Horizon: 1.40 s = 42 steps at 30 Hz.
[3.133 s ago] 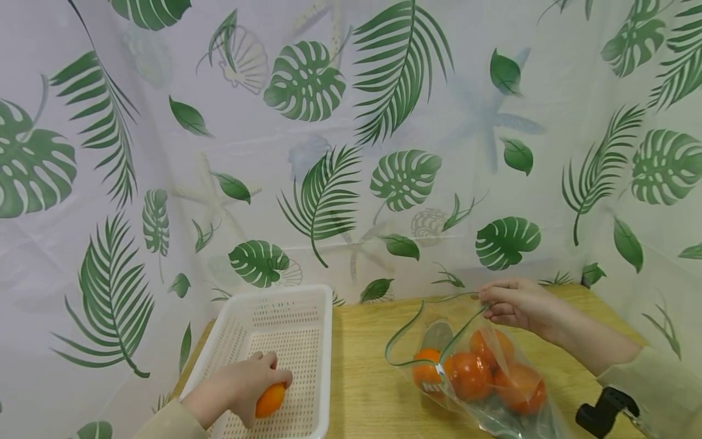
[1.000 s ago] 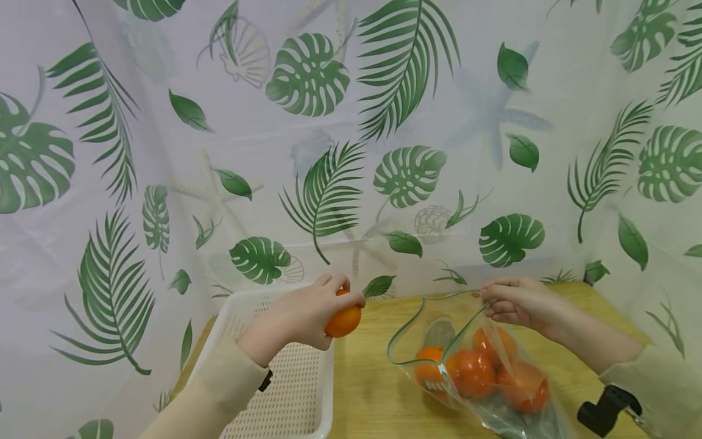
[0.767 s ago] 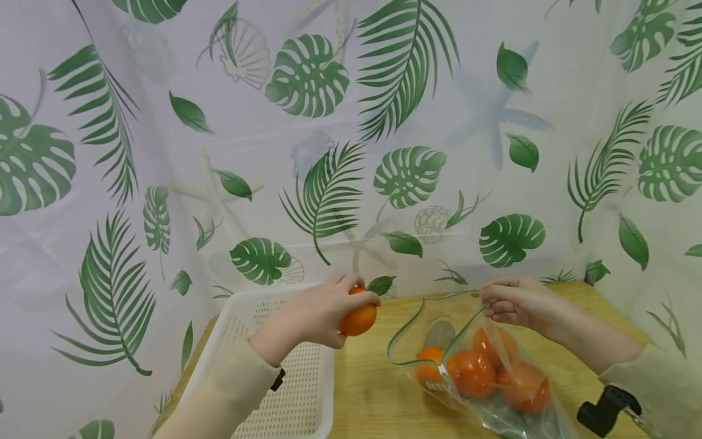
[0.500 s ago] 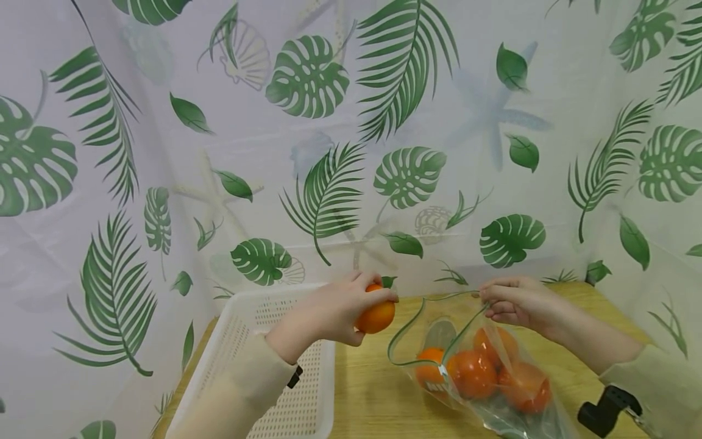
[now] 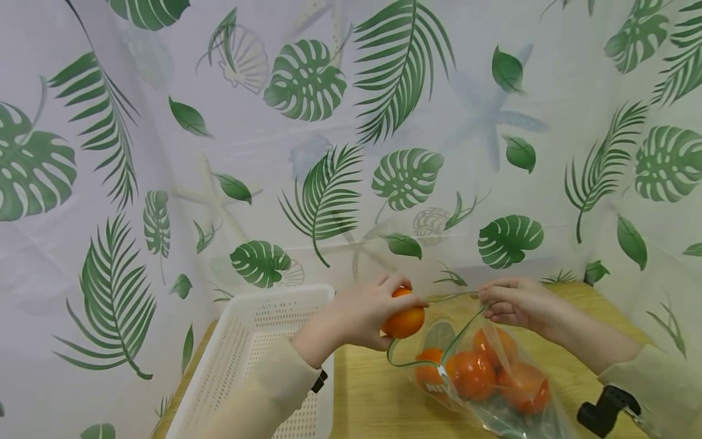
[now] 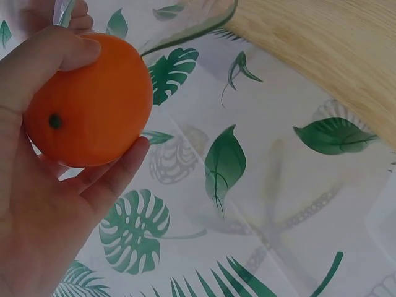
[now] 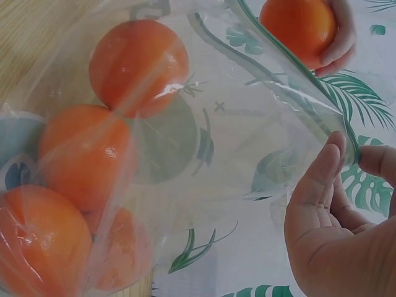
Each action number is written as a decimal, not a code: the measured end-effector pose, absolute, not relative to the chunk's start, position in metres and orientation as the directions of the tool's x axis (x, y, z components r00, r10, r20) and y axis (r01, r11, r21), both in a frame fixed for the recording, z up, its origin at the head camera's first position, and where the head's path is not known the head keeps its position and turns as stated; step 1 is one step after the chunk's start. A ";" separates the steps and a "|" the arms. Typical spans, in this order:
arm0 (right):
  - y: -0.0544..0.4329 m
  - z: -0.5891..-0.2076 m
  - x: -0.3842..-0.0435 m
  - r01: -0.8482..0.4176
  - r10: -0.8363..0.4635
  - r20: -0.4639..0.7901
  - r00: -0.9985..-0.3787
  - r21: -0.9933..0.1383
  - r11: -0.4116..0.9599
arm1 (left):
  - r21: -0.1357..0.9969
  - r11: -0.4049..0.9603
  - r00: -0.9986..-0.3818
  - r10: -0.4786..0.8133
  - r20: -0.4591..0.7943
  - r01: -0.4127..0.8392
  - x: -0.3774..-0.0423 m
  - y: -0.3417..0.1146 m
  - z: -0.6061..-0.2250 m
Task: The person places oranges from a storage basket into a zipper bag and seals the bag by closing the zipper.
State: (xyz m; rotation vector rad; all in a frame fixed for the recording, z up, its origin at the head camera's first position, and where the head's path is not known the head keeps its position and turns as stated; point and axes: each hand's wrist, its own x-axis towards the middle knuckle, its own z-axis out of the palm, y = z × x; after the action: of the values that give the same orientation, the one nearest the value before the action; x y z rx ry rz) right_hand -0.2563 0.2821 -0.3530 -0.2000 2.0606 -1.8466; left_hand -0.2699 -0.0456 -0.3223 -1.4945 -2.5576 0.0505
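My left hand (image 5: pixel 367 311) grips an orange (image 5: pixel 404 317) between thumb and fingers, at the left side of the bag's mouth. In the left wrist view the orange (image 6: pixel 93 105) shows its small dark stem end. A clear zip bag (image 5: pixel 466 414) with a green-edged opening lies on the table with several oranges inside, among them one orange (image 5: pixel 470 373) near the middle. My right hand (image 5: pixel 523 305) pinches the far corner of the bag's rim and keeps its mouth spread. The right wrist view shows thumb and finger of that hand (image 7: pixel 346 216) on the green edge.
A white perforated plastic basket (image 5: pixel 323 390) stands at the left on the wooden table (image 5: pixel 367 396); my left forearm passes over it. Behind and at both sides hangs a pale curtain (image 5: pixel 351 91) printed with green leaves.
My left hand has picked the orange up from the basket and carried it rightward to the bag's mouth. The right hand and the bag have hardly moved.
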 end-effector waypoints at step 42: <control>0.282 -0.350 -0.253 0.108 -0.374 -0.166 -0.912 -0.979 0.170 | -0.231 0.352 -0.325 0.934 0.147 0.907 -0.260 0.004 -0.357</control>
State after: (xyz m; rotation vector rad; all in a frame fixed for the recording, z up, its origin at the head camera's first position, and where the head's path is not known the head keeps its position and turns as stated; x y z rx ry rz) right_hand -0.2533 0.2820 -0.3505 -0.2521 2.0841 -1.7938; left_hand -0.2596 0.0037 -0.3566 -1.6493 -2.3625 0.1540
